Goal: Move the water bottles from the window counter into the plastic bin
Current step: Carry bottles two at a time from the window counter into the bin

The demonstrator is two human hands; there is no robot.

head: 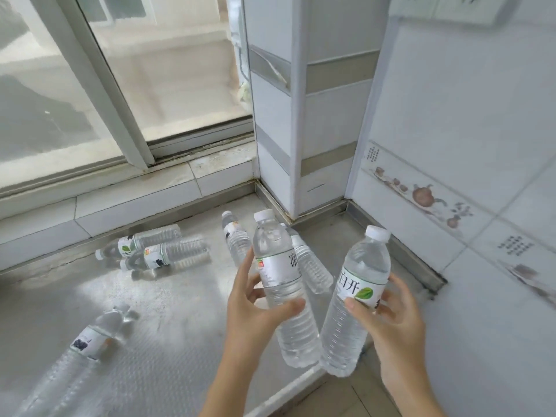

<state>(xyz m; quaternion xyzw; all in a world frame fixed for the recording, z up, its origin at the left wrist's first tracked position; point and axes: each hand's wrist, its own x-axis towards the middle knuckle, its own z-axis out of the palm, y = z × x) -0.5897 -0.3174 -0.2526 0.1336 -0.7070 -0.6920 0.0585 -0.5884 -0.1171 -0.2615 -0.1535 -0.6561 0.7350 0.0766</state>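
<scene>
two grips (258,299) (388,314), each curled round one upright bottle (279,284) (355,299)

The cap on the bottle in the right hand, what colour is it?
White. The cap tops the clear bottle in the head view.

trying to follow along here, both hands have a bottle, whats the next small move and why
Probably turn away from the counter and carry both to the bin, which is out of view. The left hand and right hand each already grip an upright bottle, so neither can pick up the ones lying flat.
</scene>
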